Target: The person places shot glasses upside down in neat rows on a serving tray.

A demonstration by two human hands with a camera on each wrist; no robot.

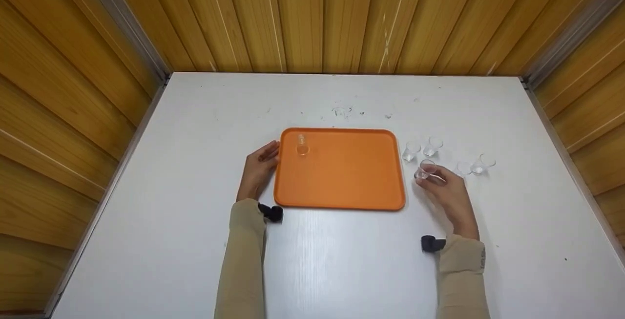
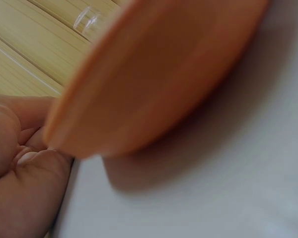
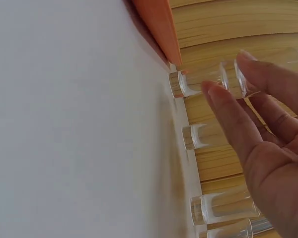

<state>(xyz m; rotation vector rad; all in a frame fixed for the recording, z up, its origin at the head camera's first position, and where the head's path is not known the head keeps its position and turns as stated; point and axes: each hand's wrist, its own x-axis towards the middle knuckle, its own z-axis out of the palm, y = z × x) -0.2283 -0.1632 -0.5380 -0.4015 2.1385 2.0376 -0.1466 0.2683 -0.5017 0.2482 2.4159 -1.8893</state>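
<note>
Beyond the right edge of the tray (image 1: 346,175), the right hand (image 1: 450,194) pinches a glass (image 1: 425,169) by its base, closed to its width, perhaps sparing the rim, while the left hand (image 1: 257,168) touches the left edge, seemingly steadying it, grip unclear to me.

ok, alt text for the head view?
Right hand holds a clear cup right of an orange tray; left hand at its left edge. One cup is on the tray, four cups on the white table to its right.
</note>
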